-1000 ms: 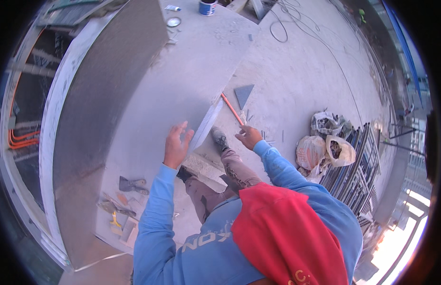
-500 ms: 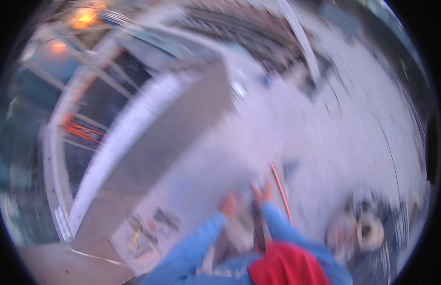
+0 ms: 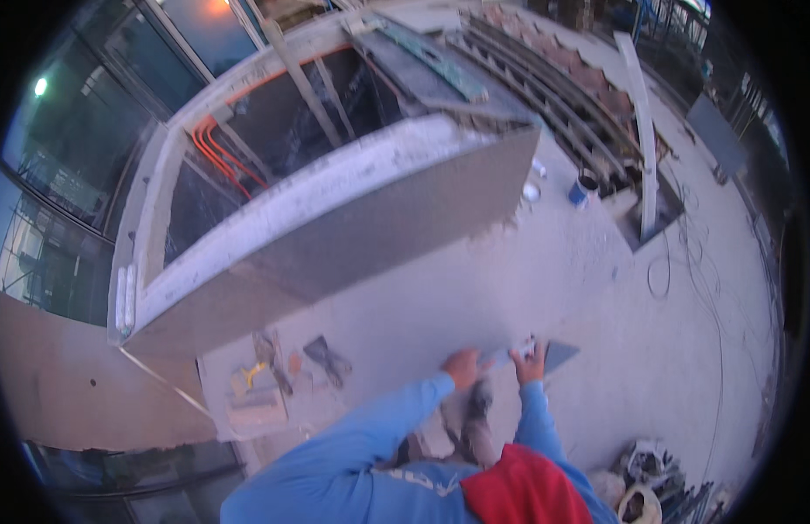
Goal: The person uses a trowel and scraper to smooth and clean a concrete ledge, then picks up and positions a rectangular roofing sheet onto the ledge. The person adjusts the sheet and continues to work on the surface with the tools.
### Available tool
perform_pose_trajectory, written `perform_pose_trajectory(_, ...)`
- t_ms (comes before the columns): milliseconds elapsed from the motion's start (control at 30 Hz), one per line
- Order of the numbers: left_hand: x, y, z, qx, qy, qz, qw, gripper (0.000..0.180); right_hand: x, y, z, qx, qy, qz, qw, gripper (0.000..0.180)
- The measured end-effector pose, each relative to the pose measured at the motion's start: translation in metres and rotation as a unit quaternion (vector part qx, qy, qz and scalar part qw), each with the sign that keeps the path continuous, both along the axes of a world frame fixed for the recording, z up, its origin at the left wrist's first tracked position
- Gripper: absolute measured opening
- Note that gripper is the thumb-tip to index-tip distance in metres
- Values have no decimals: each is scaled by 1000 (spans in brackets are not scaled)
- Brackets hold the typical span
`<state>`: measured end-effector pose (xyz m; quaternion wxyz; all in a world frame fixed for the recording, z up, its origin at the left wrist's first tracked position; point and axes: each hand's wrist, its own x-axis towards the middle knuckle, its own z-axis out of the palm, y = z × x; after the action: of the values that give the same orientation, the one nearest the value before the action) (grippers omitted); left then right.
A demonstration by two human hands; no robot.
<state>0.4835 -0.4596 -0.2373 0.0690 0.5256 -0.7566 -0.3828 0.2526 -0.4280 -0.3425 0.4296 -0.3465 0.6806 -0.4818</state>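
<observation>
Both my hands are low in the middle of the view, in front of my body. My left hand [image 3: 462,368] is closed, at the left end of a pale narrow thing [image 3: 494,356] that runs between the hands. My right hand [image 3: 529,362] is closed round its other end, where a small white part with dark and reddish marks shows; its kind is too small to make out. Just right of that hand is a flat dark-grey pointed plate [image 3: 559,355]; whether the hand touches it I cannot tell. My shoes show below the hands.
A low wall [image 3: 361,218] borders a framed pit with orange conduits [image 3: 215,155]. Hand tools and gloves [image 3: 328,360] lie to the left. Two white tubes [image 3: 126,299] rest on the ledge. A blue can [image 3: 583,189], a long beam [image 3: 642,131], loose cables [image 3: 691,249] and bags [image 3: 645,467] lie around.
The view has swung and sharpened from a blur. Both my hands now sit further right in the picture and closer to the pointed plate. An orange-red strip beside my right hand no longer shows.
</observation>
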Motion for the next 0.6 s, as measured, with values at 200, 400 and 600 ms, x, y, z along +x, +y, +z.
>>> perform_pose_trajectory(200, 1, -8, -2, 49, 14, -34, 998, 68, 6, -1, 34, -25, 19, 3, 1000, 82)
perform_pose_trajectory(400, -5, -9, 12, -25, 24, -20, 999, 67, 4, 25, 78, 37, 159, -40, 986, 94)
perform_pose_trajectory(600, -5, -6, 17, -29, -16, -14, 999, 68, -10, 94, 51, 75, 61, -151, 984, 76)
